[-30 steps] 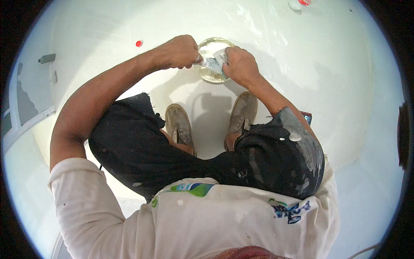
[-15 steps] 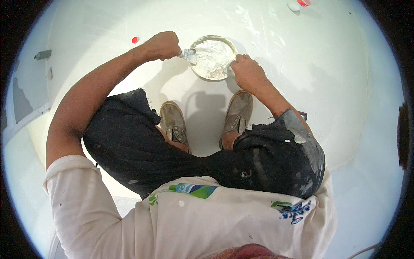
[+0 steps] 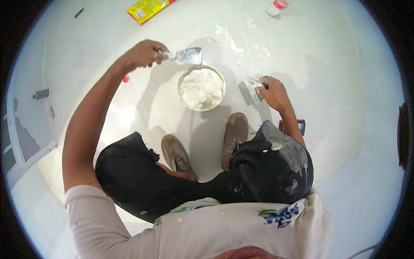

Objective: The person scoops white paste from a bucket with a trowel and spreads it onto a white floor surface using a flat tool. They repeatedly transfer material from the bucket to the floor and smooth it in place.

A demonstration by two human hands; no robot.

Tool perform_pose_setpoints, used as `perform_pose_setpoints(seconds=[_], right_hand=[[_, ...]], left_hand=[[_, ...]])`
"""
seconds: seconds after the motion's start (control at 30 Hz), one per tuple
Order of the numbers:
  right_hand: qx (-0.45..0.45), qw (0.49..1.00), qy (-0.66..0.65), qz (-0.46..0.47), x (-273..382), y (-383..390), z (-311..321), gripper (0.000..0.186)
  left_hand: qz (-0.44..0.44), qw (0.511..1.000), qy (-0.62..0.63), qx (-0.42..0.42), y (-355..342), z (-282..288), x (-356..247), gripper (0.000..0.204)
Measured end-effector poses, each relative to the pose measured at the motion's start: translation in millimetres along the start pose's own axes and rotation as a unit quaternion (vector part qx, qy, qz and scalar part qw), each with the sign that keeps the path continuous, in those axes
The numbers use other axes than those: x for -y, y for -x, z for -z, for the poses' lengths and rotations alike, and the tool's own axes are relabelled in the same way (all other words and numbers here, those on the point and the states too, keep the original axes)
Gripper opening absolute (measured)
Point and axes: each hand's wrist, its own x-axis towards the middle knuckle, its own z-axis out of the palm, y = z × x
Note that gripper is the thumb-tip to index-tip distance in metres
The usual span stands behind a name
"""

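A round tub [image 3: 179,91] of creamy white paste [image 3: 200,86] stands on the floor just beyond my shoes. My left hand [image 3: 148,53] is closed around the handle of a putty knife [image 3: 189,55]. Its wide, paste-smeared metal blade is just past the tub's far rim. To the right of the tub, my right hand [image 3: 273,92] grips a second flat scraper [image 3: 253,90], held apart from the tub. White residue and a greenish strip show on this scraper. My fingers hide its grip end.
A yellow packet [image 3: 148,9] lies at the far left. A white container with a red band [image 3: 276,7] is at the far right. A small red cap [image 3: 125,79] sits under my left forearm. A phone-like dark object [image 3: 293,127] lies beside my right knee.
My right hand has left the tub's rim and moved right, showing the scraper in it. The left putty knife has gone from over the paste to beyond the rim. The view has shifted.
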Motion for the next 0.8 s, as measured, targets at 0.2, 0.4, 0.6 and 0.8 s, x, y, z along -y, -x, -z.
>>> perform_pose_setpoints(seconds=[0.2, 0.4, 0.6, 0.8], right_hand=[[0.042, 0.989, -0.132, -0.041, -18, -13, -3, 0.035], [0.066, 0.975, -0.2, -0.066, -35, -9, -13, 0.038], [0.061, 0.96, -0.25, -0.11, -50, -5, -16, 0.039], [0.056, 0.957, -0.258, -0.123, -45, -15, -24, 0.036]], left_hand=[[-0.023, 0.999, -0.04, -0.016, -119, 47, 7, 0.033], [-0.052, 0.991, -0.121, -0.014, -197, 64, 11, 0.036], [-0.119, 0.969, -0.215, 0.017, -268, 57, -4, 0.035], [-0.186, 0.922, -0.286, 0.182, -329, 66, -3, 0.051]])
